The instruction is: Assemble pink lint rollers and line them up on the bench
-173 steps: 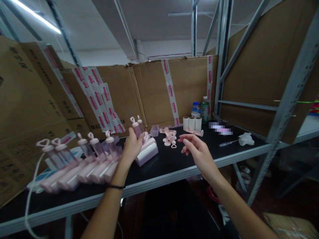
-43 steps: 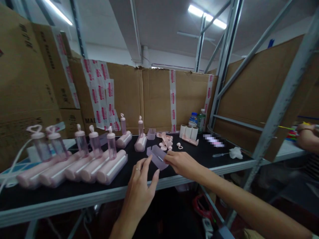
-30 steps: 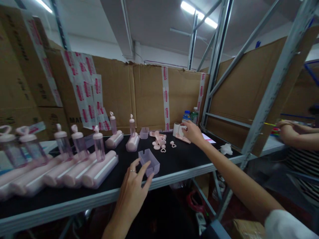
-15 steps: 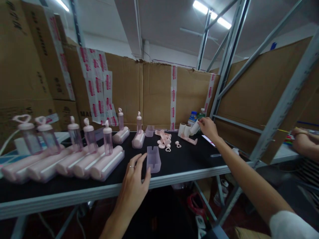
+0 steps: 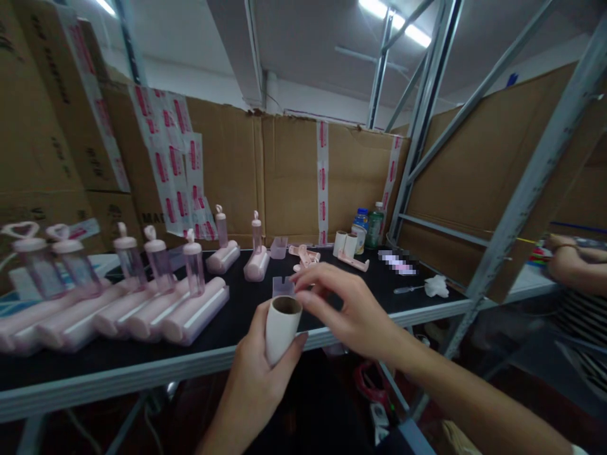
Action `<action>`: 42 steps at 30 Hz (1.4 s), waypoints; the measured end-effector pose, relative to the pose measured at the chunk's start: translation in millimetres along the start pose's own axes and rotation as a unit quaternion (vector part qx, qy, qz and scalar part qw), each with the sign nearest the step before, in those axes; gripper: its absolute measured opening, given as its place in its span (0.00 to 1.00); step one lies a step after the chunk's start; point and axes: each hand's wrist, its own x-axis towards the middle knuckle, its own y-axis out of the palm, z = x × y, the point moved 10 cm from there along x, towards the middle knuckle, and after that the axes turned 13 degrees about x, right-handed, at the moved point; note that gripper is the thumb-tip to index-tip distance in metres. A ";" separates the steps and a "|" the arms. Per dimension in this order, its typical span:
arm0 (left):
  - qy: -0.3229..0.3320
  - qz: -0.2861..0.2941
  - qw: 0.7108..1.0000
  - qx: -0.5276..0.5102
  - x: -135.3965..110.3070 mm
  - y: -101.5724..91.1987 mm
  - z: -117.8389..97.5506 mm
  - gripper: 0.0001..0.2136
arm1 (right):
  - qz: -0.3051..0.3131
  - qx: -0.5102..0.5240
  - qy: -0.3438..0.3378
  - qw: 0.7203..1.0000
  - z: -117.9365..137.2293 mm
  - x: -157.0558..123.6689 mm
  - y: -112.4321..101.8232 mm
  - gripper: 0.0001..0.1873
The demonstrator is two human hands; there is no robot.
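Left hand [image 5: 253, 379]: gripping a white paper roll [image 5: 281, 335] between thumb and fingers
Right hand [image 5: 351, 309]: fingers bent beside the roll's rim (whether they touch or pinch anything, I cannot tell)
White paper roll: open end up, in the left hand, below the right fingertips
Lilac plastic tray [image 5: 283, 285]: beyond the roll, partly hidden

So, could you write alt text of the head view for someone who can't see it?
A person's left hand holds a white tube, open end up, the right hand near its rim. On a black tabletop, pink cylinders topped by clear tubes lie lined up at picture left.
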 end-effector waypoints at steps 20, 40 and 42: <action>-0.054 -0.147 0.988 -0.007 24.0 -46.1 76.3 0.22 | -0.030 -0.265 0.179 0.947 -235.6 11.6 -42.2 0.07; -0.054 -0.128 0.986 0.094 27.5 -34.1 88.7 0.22 | 0.005 -0.328 0.236 0.915 -234.7 -13.5 -8.6 0.10; -0.058 -0.126 0.985 0.100 27.9 -34.3 89.7 0.23 | 0.000 -0.340 0.237 0.910 -235.0 -14.0 -12.4 0.08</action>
